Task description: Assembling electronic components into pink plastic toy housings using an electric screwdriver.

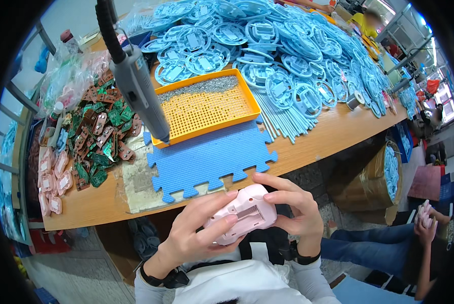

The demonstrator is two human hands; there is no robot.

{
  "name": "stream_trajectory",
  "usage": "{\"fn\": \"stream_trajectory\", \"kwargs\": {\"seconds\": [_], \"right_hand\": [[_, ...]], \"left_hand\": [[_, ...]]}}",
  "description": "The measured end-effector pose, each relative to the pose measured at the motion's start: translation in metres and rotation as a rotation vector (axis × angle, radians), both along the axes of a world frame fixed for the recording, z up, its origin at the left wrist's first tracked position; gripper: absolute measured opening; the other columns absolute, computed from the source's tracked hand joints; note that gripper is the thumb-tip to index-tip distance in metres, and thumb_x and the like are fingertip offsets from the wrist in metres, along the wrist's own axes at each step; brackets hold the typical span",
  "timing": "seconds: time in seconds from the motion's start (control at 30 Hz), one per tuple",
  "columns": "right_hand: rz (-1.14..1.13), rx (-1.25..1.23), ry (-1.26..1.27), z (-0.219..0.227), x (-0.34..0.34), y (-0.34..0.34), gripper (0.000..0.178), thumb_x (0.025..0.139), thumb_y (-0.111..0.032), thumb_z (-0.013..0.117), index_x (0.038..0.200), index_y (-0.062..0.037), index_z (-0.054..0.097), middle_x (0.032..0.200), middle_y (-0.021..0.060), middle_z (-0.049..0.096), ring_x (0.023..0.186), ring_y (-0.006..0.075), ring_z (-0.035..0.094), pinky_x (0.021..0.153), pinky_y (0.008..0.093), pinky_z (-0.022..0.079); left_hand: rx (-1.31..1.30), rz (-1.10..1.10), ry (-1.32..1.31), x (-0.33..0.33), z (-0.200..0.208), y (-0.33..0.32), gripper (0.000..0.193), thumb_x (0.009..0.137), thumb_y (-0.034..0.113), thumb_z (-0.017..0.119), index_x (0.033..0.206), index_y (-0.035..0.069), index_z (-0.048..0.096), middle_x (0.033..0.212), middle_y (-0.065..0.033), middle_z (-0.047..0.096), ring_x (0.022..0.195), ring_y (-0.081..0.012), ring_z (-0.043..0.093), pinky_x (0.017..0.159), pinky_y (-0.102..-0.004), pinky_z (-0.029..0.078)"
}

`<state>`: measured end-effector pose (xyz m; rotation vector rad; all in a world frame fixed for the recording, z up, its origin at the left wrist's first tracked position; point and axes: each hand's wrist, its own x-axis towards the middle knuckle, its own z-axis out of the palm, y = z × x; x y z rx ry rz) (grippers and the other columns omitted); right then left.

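Between my two hands, in front of the table edge, is a pink plastic housing (248, 213) with a rectangular recess and small holes facing up. My left hand (199, 223) grips its left end, thumb lying across the top face. The right hand (293, 207) closes on its right end, fingers over the far edge. Just beyond lies a blue foam mat (212, 157) with jigsaw edges. A grey electric screwdriver (138, 86) hangs over the mat's left side. Behind the mat, a yellow tray (201, 114) with a grid of holes carries many small metal screws (206, 86).
Green and brown circuit boards (105, 126) are heaped on the left, beside more pink housings (54, 180). A large pile of light blue plastic rings (267, 45) covers the back, with blue rods (282, 119) before it. A cardboard box (369, 182) and a seated person (389, 248) are at right.
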<state>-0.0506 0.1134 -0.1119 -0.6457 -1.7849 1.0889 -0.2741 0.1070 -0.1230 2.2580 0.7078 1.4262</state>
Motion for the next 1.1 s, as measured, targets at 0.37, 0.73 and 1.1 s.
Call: {"fn": "stream_trajectory", "kwargs": {"seconds": [0.37, 0.73, 1.1], "right_hand": [[-0.362, -0.478, 0.121, 0.010, -0.008, -0.033, 0.031, 0.084, -0.007, 0.066, 0.111, 0.0050, 0.059, 0.095, 0.0120, 0.067, 0.080, 0.0119, 0.066, 0.062, 0.0231, 0.053], [-0.343, -0.549, 0.255, 0.005, -0.010, -0.057, 0.035, 0.092, -0.011, 0.055, 0.121, 0.0076, 0.050, 0.095, 0.0134, 0.066, 0.079, 0.0139, 0.065, 0.065, 0.0243, 0.056], [-0.394, -0.430, 0.322, 0.002, -0.016, -0.074, 0.031, 0.091, -0.014, 0.055, 0.115, 0.0063, 0.053, 0.095, 0.0129, 0.065, 0.079, 0.0116, 0.065, 0.060, 0.0223, 0.055]], "left_hand": [[-1.075, -0.383, -0.442, 0.005, 0.011, -0.027, 0.041, 0.097, 0.021, 0.041, 0.131, -0.002, 0.034, 0.114, -0.0199, 0.057, 0.087, -0.0238, 0.067, 0.062, -0.0267, 0.055], [-1.091, -0.161, -0.541, 0.026, 0.019, -0.047, 0.044, 0.100, 0.022, 0.035, 0.138, 0.001, 0.028, 0.110, -0.0228, 0.059, 0.069, -0.0271, 0.069, 0.056, -0.0269, 0.059], [-0.842, -0.150, -0.492, 0.026, 0.015, -0.062, 0.036, 0.097, 0.014, 0.045, 0.128, -0.004, 0.043, 0.101, -0.0181, 0.063, 0.077, -0.0239, 0.068, 0.064, -0.0311, 0.058]]}}
